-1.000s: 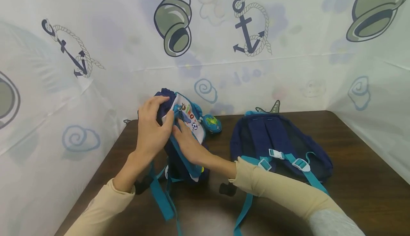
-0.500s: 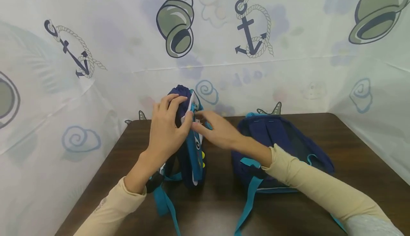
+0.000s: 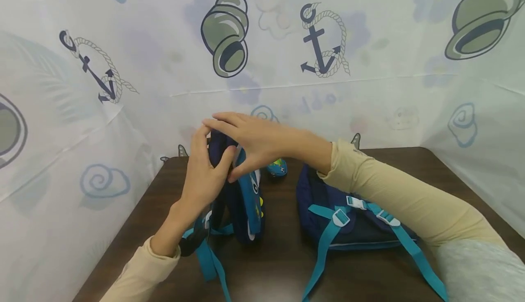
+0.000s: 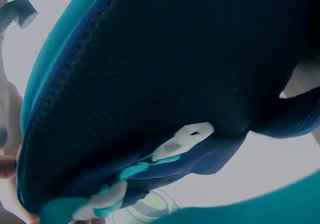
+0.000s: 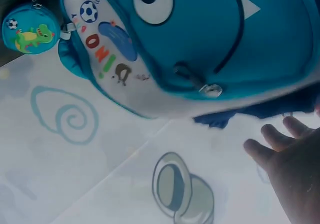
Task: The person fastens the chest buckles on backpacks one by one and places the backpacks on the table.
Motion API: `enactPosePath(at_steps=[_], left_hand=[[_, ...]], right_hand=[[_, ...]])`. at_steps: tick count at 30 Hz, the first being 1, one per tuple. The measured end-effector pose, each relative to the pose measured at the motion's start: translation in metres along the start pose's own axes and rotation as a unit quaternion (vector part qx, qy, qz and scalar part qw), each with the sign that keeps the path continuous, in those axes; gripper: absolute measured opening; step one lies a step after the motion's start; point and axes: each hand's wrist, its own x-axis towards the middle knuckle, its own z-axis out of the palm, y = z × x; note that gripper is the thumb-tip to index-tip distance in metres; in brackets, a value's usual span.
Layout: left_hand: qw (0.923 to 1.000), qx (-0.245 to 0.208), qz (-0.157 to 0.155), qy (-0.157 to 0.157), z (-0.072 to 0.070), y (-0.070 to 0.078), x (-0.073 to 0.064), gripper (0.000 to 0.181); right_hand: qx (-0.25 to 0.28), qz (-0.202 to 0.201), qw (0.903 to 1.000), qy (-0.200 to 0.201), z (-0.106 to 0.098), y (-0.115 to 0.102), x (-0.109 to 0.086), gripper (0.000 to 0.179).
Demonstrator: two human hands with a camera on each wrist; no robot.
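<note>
A small navy and teal backpack (image 3: 251, 197) with a cartoon eye stands upright on the table, narrow side toward me. Its teal front (image 5: 240, 38) with the eye, white teeth and a zipper pull fills the top of the right wrist view. Dark fabric and white strap buckles (image 4: 185, 141) show in the left wrist view. My left hand (image 3: 203, 174) holds the backpack's upper left part, thumb on the near side. Over the top reaches my right hand (image 3: 266, 142), fingers extended toward the left fingertips, thumb pointing down. The hands hide most of the backpack's top.
A larger navy backpack (image 3: 328, 233) with teal straps and white buckles lies on the dark table (image 3: 270, 270) to the right, partly under my right forearm. A round teal dinosaur pouch (image 5: 31, 28) hangs from the small backpack. A printed white curtain (image 3: 279, 56) surrounds the table.
The small backpack has turned from showing its front to standing edge-on. My right hand has left its front and risen over its top. The left hand stays at the upper left.
</note>
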Motion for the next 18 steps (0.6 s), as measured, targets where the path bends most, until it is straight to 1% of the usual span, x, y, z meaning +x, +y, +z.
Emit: enactPosePath(at_steps=[2,3,4,5,7,8,9,11,12,13,14,15,16,18], left_hand=[[0.9983,-0.051,-0.024,-0.015,-0.003,-0.003,-0.004,0.066],[0.9958,-0.083,-0.034,-0.021,-0.004,-0.005,-0.006,0.065],[0.9920,-0.117,-0.042,-0.025,-0.005,-0.007,-0.008,0.063],[0.9866,-0.154,-0.047,-0.024,-0.007,-0.011,-0.009,0.060],[0.9759,-0.209,-0.060,-0.016,-0.010,-0.021,-0.011,0.050],[0.9709,-0.229,-0.071,-0.009,-0.012,-0.028,-0.011,0.047],[0.9675,-0.238,-0.084,-0.002,-0.015,-0.037,-0.011,0.044],[0.9667,-0.225,-0.121,-0.004,-0.019,-0.057,-0.013,0.044],[0.9676,-0.207,-0.143,-0.020,-0.021,-0.070,-0.015,0.045],[0.9667,-0.191,-0.163,-0.046,-0.023,-0.082,-0.019,0.047],[0.9645,-0.172,-0.182,-0.083,-0.025,-0.094,-0.024,0.051],[0.9592,-0.153,-0.200,-0.129,-0.026,-0.105,-0.030,0.057],[0.9510,-0.135,-0.215,-0.177,-0.027,-0.115,-0.037,0.064],[0.9292,-0.113,-0.227,-0.269,-0.024,-0.129,-0.052,0.080]], right_hand=[[-0.002,-0.008,0.9999,-0.013,0.002,-0.002,0.007,0.117],[-0.003,-0.011,0.9998,-0.018,0.003,-0.003,0.010,0.117],[-0.003,-0.010,0.9996,-0.025,0.003,-0.003,0.012,0.117],[-0.006,-0.007,0.9994,-0.033,0.004,-0.004,0.013,0.116],[-0.015,0.002,0.9988,-0.047,0.004,-0.004,0.014,0.113],[-0.021,0.008,0.9983,-0.054,0.003,-0.003,0.013,0.112],[-0.027,0.015,0.9978,-0.059,0.003,-0.003,0.013,0.111],[-0.037,0.028,0.9966,-0.068,0.001,-0.002,0.010,0.109],[-0.042,0.034,0.9960,-0.071,0.000,-0.001,0.008,0.108],[-0.045,0.037,0.9956,-0.074,0.000,-0.001,0.006,0.108],[-0.046,0.040,0.9953,-0.075,-0.001,0.000,0.004,0.108],[-0.047,0.041,0.9952,-0.076,-0.001,0.000,0.001,0.107],[-0.047,0.041,0.9952,-0.076,-0.001,0.001,-0.001,0.107],[-0.049,0.039,0.9953,-0.073,-0.001,0.002,-0.004,0.107]])
